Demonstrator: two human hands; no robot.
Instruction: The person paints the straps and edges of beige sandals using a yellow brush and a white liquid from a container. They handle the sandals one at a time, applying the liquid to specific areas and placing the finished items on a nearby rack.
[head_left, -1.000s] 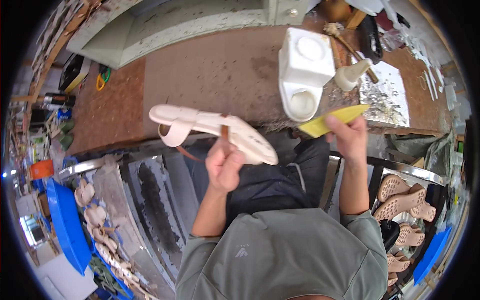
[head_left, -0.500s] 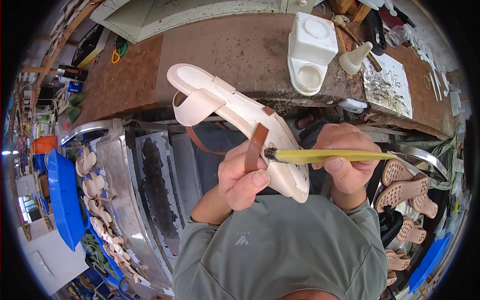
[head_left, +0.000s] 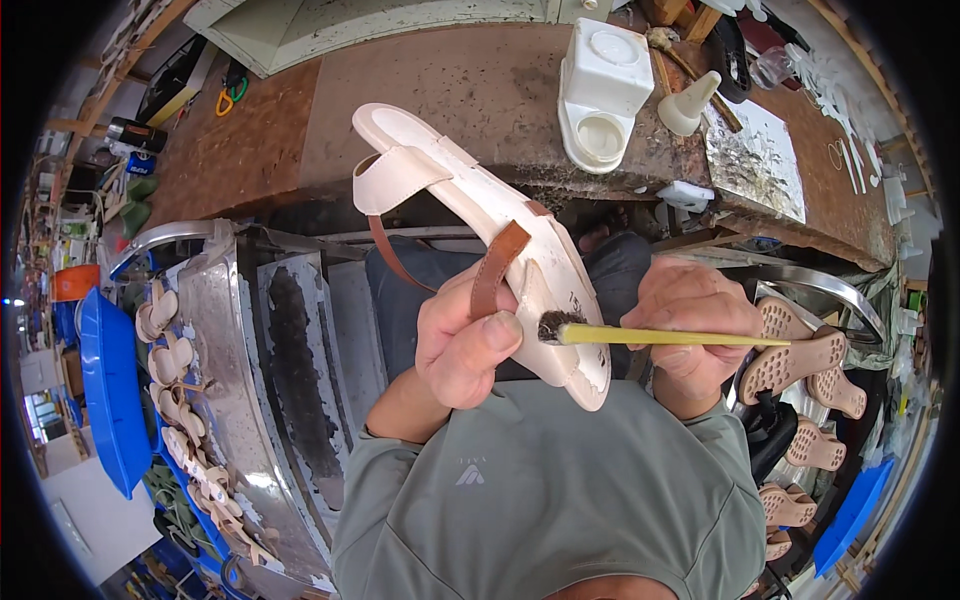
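Note:
A cream sandal upper with its insole [head_left: 470, 190] is tilted up in front of my chest, its toe strap toward the bench and its heel end toward me. My left hand [head_left: 465, 340] grips it near the heel, thumb pressed by the brown ankle strap [head_left: 499, 265]. In my right hand [head_left: 695, 320] a brush with a yellow handle [head_left: 650, 336] is pinched, lying roughly level. Its dark bristles are at the heel part of the sandal; whether they touch it I cannot tell.
Ahead is a brown workbench [head_left: 420, 85] with a white dispenser pot [head_left: 606, 90], a nozzle bottle [head_left: 688, 104] and scissors [head_left: 231, 97]. Several sandal parts [head_left: 185, 440] line a rack at the left beside a blue tray [head_left: 115, 390]. More soles [head_left: 790, 370] stand at the right.
The brush has turned slightly, its bristles moving a little right and down along the heel part. The ankle strap leans more to the left. My view has shifted a little.

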